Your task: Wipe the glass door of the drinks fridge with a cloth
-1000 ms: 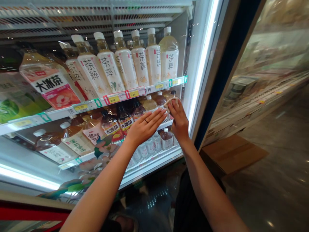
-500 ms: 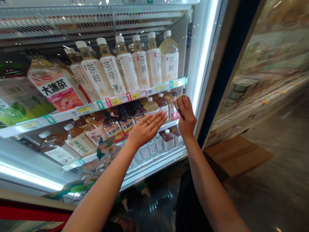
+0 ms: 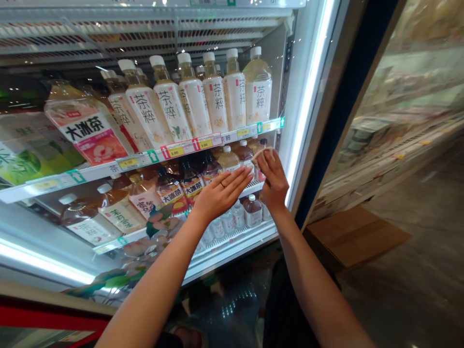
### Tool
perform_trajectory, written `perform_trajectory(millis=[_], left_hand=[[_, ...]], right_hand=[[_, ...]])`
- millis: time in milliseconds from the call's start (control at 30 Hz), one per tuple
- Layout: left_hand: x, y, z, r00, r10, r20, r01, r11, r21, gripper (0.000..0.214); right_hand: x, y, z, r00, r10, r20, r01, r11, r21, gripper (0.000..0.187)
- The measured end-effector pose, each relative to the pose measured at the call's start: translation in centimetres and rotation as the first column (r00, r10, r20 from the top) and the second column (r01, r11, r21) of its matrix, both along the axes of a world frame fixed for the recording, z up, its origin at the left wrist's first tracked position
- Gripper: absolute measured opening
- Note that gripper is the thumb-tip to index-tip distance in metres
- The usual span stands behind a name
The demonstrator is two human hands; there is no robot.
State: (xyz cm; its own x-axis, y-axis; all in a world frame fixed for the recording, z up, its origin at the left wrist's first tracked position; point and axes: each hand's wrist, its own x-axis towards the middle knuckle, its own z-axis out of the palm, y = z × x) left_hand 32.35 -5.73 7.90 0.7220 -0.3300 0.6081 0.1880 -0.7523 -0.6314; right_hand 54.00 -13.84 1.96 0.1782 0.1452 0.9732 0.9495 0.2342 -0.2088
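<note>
My right hand (image 3: 274,181) presses a light-coloured cloth (image 3: 262,155) against the glass front of a lit drinks cooler, its fingers bent over the cloth. Just to the left, my left hand (image 3: 222,195) lies flat with fingers stretched out, a dark ring on one of them. It holds nothing and appears to rest on the glass. Behind the hands, several tea bottles (image 3: 256,89) with white caps stand on the upper shelf. Lower down are dark-capped bottles (image 3: 170,188), partly hidden by my left hand and forearm. A flower picture (image 3: 159,223) shows on the glass.
A price rail (image 3: 174,152) runs along the upper shelf's edge. The cooler's dark door frame (image 3: 348,96) rises on the right, with a flat cardboard box (image 3: 357,237) on the floor beside it. Further right are blurred store shelves (image 3: 395,125). A red edge (image 3: 43,314) crosses the lower left.
My right hand has slid slightly left and down with the cloth, closer to my left hand. The left hand stays flat in place. The view has shifted a little.
</note>
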Motion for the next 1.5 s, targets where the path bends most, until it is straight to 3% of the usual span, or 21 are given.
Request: perform_trajectory(millis=[67,167,300,567,800,1033,1200,1500], left_hand=[[0.0,0.0,0.0,1.0,-0.01,0.004,0.011,1.0,-0.011,0.058],[-0.1,0.0,-0.1,1.0,-0.021,0.013,0.021,1.0,-0.015,0.058],[-0.1,0.0,-0.1,0.999,-0.02,0.029,0.019,1.0,0.019,0.054],[-0.1,0.1,-0.2,1.0,-0.031,-0.007,0.03,0.998,-0.047,0.066],[0.0,0.1,-0.2,1.0,-0.001,0.002,0.001,1.0,0.011,0.061],[0.1,0.0,-0.1,0.999,0.017,0.028,-0.018,0.999,0.048,0.055],[0.0,0.3,-0.3,0.999,0.033,0.0,-0.033,0.999,0.042,0.059],[0.0,0.2,-0.3,1.0,0.015,0.015,-0.016,0.997,0.072,0.058]], right_hand=[[-0.4,0.2,0.1,0.998,0.048,0.038,-0.046,0.998,-0.039,0.076],[0.8,0.6,0.4,0.998,0.066,0.024,-0.066,0.998,0.021,0.077],[2.5,0.8,0.4,0.994,-0.041,-0.105,0.05,0.995,0.083,0.073],[0.9,0.9,0.3,1.0,-0.031,-0.006,0.031,0.999,0.022,0.073],[2.9,1.1,0.4,0.974,-0.081,-0.21,0.105,0.989,0.108,0.074],[2.3,1.0,0.1,0.997,-0.048,-0.059,0.05,0.999,0.022,0.076],[5.0,1.2,0.6,0.982,-0.079,-0.169,0.09,0.994,0.056,0.074],[4.4,1.1,0.0,0.986,-0.086,-0.143,0.086,0.996,-0.007,0.061]])
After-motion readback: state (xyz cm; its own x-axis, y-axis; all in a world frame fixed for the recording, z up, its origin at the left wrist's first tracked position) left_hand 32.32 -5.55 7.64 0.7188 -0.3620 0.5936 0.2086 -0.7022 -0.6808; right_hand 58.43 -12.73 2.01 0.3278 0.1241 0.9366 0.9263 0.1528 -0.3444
